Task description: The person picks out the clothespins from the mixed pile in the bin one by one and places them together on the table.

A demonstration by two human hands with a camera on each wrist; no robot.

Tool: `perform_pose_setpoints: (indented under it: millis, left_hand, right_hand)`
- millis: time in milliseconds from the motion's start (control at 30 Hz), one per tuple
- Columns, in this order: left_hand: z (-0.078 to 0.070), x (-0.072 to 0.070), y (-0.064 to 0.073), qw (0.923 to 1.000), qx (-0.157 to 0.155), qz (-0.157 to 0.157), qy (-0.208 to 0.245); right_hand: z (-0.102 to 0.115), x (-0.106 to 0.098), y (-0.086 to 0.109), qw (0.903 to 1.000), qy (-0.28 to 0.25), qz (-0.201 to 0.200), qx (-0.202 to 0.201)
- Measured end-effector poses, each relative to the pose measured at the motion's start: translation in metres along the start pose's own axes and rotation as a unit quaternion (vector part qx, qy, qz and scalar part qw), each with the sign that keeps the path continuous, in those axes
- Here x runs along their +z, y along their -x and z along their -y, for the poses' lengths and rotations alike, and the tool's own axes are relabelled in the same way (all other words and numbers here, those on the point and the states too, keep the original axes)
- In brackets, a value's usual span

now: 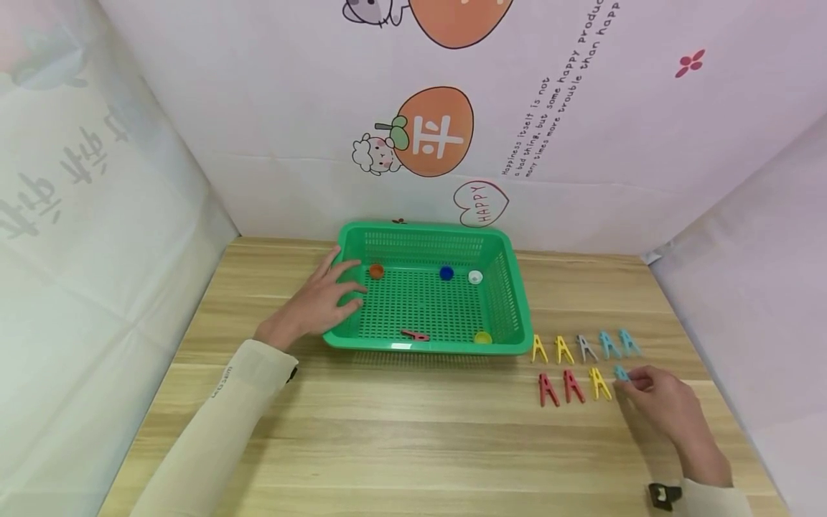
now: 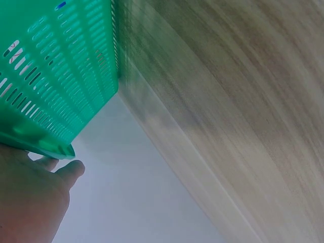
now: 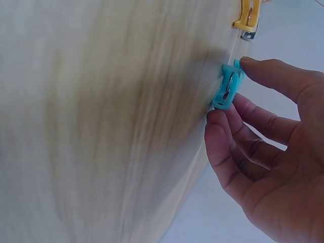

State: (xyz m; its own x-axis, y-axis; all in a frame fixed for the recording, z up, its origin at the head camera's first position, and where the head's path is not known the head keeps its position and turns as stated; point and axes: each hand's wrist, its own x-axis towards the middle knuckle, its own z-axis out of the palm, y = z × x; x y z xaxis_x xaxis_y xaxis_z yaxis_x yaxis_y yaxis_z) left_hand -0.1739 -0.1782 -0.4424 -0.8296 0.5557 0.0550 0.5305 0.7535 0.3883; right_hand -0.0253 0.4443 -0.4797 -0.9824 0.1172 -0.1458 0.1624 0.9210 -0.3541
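Note:
At the right of the table my right hand (image 1: 662, 402) pinches a light blue clothespin (image 3: 229, 87) between thumb and fingertips, close over the wood. My left hand (image 1: 323, 298) rests on the left rim of a green plastic basket (image 1: 426, 347), its fingers spread and reaching over the edge. Inside that basket lie a red clothespin (image 1: 416, 335) and small round caps: orange (image 1: 377, 271), blue (image 1: 446, 273), white (image 1: 475, 277) and yellow (image 1: 482, 337). Just left of the right hand stands a row with a yellow clothespin (image 1: 599, 384) and two red clothespins (image 1: 573, 386).
Behind that row is another, with yellow clothespins (image 1: 563, 350), a grey clothespin (image 1: 586, 348) and light blue clothespins (image 1: 609, 345). White printed sheets (image 1: 291, 194) wall in the wooden table (image 1: 400, 438) at the back and both sides.

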Motion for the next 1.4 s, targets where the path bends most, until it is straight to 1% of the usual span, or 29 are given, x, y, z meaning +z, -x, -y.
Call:
perform_pose_setpoints:
  millis: [100, 333, 467, 600, 733, 933, 1000, 1233, 1400]
  left_hand:
    - [-0.001, 0.000, 0.000, 1.0000, -0.001, 0.000, 0.002]
    - [0.001, 0.001, 0.001, 1.0000, -0.001, 0.000, 0.001]
    - [0.002, 0.002, 0.001, 1.0000, -0.002, 0.000, -0.001]
    - [0.002, 0.002, 0.001, 1.0000, -0.001, 0.000, -0.003]
    - [0.001, 0.001, 0.001, 1.0000, 0.000, 0.000, -0.003]
    - [0.000, 0.000, 0.001, 1.0000, -0.001, 0.001, -0.004]
    - [0.000, 0.000, 0.000, 1.0000, 0.000, 0.000, -0.005]
    - [-0.001, -0.002, 0.000, 1.0000, 0.003, -0.001, -0.006]
    - [0.001, 0.000, 0.000, 0.9999, 0.003, -0.001, -0.010]
  right_hand:
    - [-0.001, 0.000, 0.001, 0.9999, 0.003, -0.013, -0.006]
    - [-0.002, -0.004, -0.002, 0.9974, 0.007, -0.063, -0.034]
    - [0.004, -0.011, -0.005, 0.9959, 0.001, -0.075, -0.051]
    - [0.014, -0.018, -0.010, 0.9935, 0.001, -0.087, -0.073]
    - [0.028, -0.027, -0.017, 0.9913, 0.004, -0.094, -0.092]
    - [0.052, -0.041, -0.029, 0.9904, 0.008, -0.087, -0.107]
    - [0.061, -0.045, -0.033, 0.9893, 0.010, -0.084, -0.118]
    - [0.100, -0.060, -0.046, 0.9878, 0.017, -0.058, -0.143]
    - [0.130, -0.067, -0.058, 0.9825, 0.025, -0.057, -0.176]
